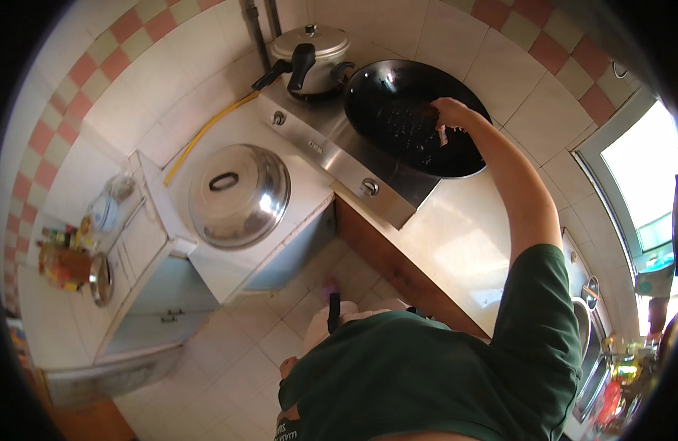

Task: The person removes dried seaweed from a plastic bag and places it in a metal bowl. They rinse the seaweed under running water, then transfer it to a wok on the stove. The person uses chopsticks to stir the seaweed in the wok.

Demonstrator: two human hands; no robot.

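Note:
My right hand (pixel 452 116) reaches into a large black wok (pixel 394 121) over the right side of a stainless steel gas stove (pixel 339 154). Its fingers are curled down near the wok's inner surface. A brownish patch shows by the fingertips, too unclear to tell as a held thing or a reflection. Wet streaks and droplets mark the wok's inside. My left hand (pixel 288 366) hangs low beside my body, mostly hidden by the green shirt, and its grip cannot be made out.
A pressure cooker (pixel 317 52) stands on the stove's left side, handles jutting out. On the left counter lies a domed metal lid (pixel 240 195), near a yellow hose (pixel 207 129). Jars (pixel 69 264) and a bowl (pixel 103 212) line the far-left counter. A window (pixel 642 171) is at right.

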